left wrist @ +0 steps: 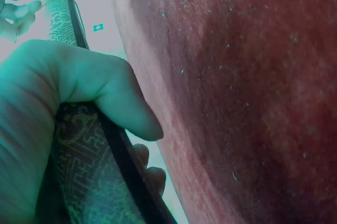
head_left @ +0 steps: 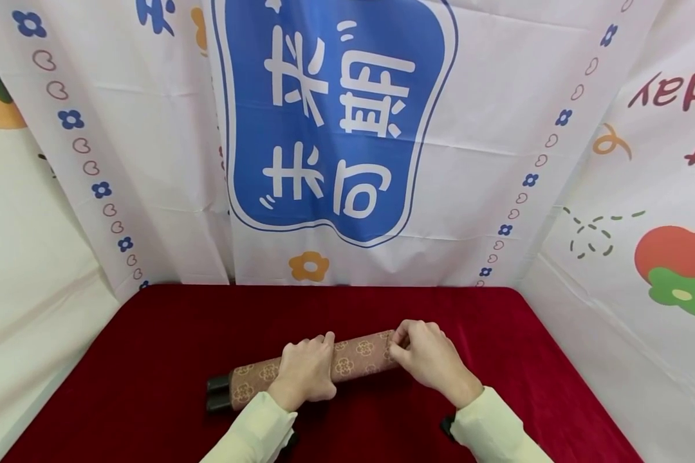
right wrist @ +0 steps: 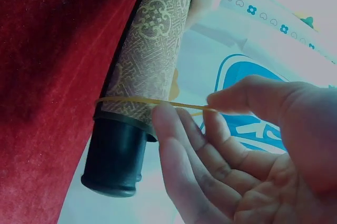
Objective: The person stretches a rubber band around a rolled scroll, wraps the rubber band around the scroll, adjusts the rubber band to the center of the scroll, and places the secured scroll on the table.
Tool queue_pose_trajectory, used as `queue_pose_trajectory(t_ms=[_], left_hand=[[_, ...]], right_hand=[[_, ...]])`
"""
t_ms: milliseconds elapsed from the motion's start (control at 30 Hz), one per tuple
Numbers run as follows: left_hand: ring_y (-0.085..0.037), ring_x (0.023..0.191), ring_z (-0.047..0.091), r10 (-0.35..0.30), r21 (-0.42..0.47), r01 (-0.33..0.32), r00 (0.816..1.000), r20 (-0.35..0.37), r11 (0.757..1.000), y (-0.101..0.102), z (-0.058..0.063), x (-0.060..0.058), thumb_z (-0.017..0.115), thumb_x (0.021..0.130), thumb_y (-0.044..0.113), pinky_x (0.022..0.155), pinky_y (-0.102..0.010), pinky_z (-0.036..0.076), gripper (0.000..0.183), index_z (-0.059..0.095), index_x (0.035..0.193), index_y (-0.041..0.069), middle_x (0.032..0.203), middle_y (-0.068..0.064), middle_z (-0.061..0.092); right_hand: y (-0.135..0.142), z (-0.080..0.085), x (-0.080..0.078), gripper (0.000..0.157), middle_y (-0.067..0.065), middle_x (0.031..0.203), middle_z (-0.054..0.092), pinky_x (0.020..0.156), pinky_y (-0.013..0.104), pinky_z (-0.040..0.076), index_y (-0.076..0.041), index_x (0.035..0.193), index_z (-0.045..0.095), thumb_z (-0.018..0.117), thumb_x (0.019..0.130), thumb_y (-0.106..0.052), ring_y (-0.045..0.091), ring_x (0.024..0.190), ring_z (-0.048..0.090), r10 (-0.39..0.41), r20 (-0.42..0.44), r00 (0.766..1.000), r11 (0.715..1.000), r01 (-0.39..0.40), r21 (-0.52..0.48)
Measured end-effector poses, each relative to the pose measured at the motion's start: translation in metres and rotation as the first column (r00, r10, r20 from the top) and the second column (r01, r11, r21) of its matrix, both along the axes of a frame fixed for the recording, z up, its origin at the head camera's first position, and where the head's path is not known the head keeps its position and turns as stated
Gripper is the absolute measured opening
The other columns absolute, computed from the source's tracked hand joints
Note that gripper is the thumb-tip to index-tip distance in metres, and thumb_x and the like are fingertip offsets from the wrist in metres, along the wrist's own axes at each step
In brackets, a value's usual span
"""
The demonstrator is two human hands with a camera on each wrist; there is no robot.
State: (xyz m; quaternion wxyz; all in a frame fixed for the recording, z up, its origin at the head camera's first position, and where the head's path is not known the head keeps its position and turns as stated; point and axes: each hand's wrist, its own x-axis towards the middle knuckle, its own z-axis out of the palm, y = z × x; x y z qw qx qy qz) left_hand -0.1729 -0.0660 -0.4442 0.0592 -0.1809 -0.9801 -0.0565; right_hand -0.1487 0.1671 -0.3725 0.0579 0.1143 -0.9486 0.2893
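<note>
L hand (head_left: 308,370) is wrapped over the patterned scroll (head_left: 356,360) abt mid-length, clamped on it, thumb on the near side. R hand (head_left: 431,357) has thumb & fingertips together, pinching a thin yellow band (right wrist: 137,100) and drawing it taut off the scroll's R end. So scroll lies under L hand, running out both sides, its R end just by R fingertips. Out past L hand on the left: two black end knobs (head_left: 218,392) side by side; just past the band at R fingertips, another black knob (right wrist: 116,158). Beneath & around both hands: red cloth (head_left: 168,341); beyond them, printed backdrop (head_left: 347,257).

Handling, my guess: scroll prob. light-ish, fairly firm thru the rolled core, outer layer softer & easy to crease, so hold it round the middle w/ an even, mod. grip; knobs look smooth, poss. slippery. Band looks v. stretchy, prob. snaps back if let go; best pinched btwn thumb & fingertip, clear of the edge.

Hard to make out: band's run behind the scroll is hidden; R-end knobs are out of sight behind R hand in head view; most L fingers hidden in L wrist view, colours washed teal there; can't tell if band is twisted.
</note>
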Motion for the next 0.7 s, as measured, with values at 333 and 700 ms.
queue_pose_trajectory(t_ms=[333,700], left_hand=[[-0.03,0.078,0.071,0.029,0.018,-0.03,0.998,0.062,0.999,-0.0024,0.0062,-0.0009,0.081,0.07,0.029,0.063,-0.049,0.053,0.08,0.059,0.144,0.008,0.108,-0.007,0.076],[-0.031,0.087,0.073,0.005,0.015,-0.007,0.993,0.115,1.0,0.0003,0.0055,0.0017,0.081,0.071,0.029,0.069,-0.05,0.055,0.084,0.058,0.148,0.007,0.12,-0.008,0.076]], right_hand=[[0.0017,-0.0047,0.0007,0.012,-0.005,0.071,0.069,0.056,0.023,0.051,-0.012,0.081,0.073,0.078,0.09,-0.008,0.006,0.062,0.061,0.008,0.053,0.999,1.0,-0.008,0.001],[-0.0033,-0.0067,-0.0022,0.013,-0.008,0.072,0.07,0.056,0.022,0.051,-0.016,0.079,0.072,0.078,0.088,-0.009,0.003,0.063,0.06,0.025,-0.027,0.999,1.0,-0.025,-0.015]])
